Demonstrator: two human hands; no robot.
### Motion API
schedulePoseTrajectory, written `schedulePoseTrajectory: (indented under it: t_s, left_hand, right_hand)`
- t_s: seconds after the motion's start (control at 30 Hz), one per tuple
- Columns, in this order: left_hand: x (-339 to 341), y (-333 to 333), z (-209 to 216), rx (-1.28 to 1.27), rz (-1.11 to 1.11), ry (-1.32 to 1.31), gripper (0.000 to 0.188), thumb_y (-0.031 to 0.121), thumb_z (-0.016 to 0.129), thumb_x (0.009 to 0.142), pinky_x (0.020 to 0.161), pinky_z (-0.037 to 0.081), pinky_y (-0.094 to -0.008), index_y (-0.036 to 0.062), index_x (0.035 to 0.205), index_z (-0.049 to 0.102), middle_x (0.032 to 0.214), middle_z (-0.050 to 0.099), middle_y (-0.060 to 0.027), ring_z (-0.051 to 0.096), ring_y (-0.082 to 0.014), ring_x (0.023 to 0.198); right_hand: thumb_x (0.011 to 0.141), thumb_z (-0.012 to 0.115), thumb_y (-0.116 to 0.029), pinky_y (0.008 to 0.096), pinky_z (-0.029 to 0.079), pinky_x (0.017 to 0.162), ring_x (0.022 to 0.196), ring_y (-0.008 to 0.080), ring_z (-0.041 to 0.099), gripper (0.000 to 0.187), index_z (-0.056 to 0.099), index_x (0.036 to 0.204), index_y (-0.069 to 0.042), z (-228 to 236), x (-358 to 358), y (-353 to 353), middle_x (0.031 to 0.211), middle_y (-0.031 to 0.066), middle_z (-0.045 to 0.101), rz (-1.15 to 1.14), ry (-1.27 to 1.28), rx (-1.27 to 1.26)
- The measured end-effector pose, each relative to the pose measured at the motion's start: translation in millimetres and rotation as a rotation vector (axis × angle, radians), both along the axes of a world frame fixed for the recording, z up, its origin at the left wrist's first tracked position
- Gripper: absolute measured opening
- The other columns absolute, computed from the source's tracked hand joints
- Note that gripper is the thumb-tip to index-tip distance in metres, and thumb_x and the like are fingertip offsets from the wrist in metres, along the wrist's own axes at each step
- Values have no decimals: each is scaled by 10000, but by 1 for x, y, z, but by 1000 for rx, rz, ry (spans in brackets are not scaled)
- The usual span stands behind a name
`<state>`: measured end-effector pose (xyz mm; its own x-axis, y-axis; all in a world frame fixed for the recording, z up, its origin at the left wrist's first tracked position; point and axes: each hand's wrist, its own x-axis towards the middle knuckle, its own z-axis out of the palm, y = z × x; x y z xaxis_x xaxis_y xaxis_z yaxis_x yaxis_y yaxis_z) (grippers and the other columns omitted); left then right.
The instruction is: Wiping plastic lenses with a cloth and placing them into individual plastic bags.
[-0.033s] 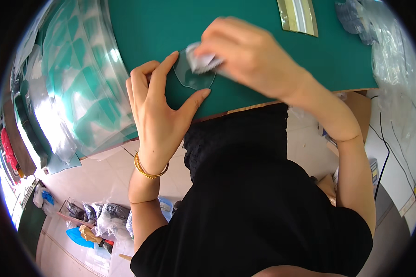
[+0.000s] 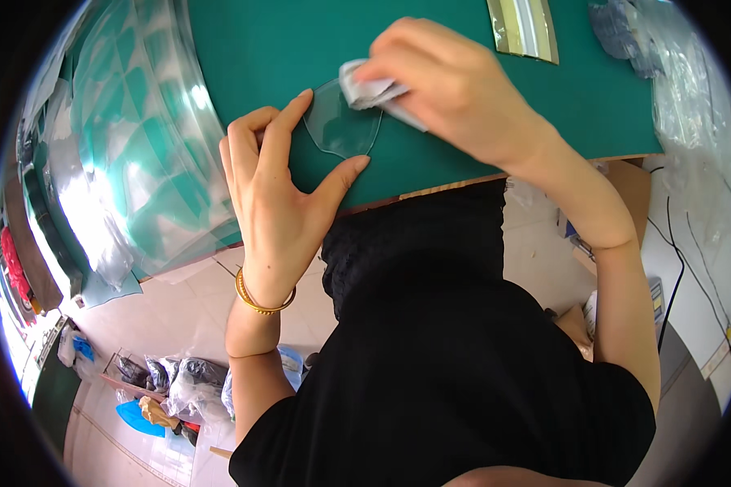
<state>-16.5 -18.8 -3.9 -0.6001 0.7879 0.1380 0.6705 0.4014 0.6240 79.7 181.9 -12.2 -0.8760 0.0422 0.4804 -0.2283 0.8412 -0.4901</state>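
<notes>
A clear, thin, rounded plate with a wavy lower edge (image 2: 341, 130) lies flat on the green tabletop (image 2: 300, 40). Its left and lower edges are held between the index fingertip and thumb of my left hand (image 2: 276, 178), whose other fingers are bent beside it. A folded white wipe, cloth or paper (image 2: 365, 88), is pinched in my right hand (image 2: 463, 101) over the plate's upper right part. Slight motion blurs that hand, and whether the wipe presses on the plate is hard to tell.
Left of my left hand lies a stack of clear plastic sheets (image 2: 130, 146) with shaped outlines. A shiny gold-edged strip (image 2: 524, 28) rests at the far right, near crumpled clear plastic bags (image 2: 690, 105). Bagged items (image 2: 195, 381) stand on the floor at the lower left.
My right hand has shifted a little up and to the right with the wipe, uncovering more of the clear plate. My left hand stays almost in place.
</notes>
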Motion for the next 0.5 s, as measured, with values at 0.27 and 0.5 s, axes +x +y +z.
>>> schedulePoseTrajectory:
  t_s: [0.27, 0.5]
  left_hand:
    - [-2, 5, -5, 13, 8, -14, 661, 192, 894, 612, 915, 403, -383, 36, 1206, 649, 1065, 509, -77, 496, -273, 987]
    - [-1, 3, -3, 0, 15, -11, 654, 175, 893, 606, 926, 401, -386, 38, 1198, 651, 1073, 512, -79, 500, -275, 1005]
  right_hand:
    - [732, 682, -5, 322, 508, 698, 813, 253, 592, 172, 634, 897, -13, -9, -9, -26, 931, 82, 587, 170, -46, -95]
    - [683, 708, 19, 327, 508, 656, 800, 237, 604, 207, 631, 870, -24, -5, 5, -19, 887, 75, 586, 26, -4, -9]
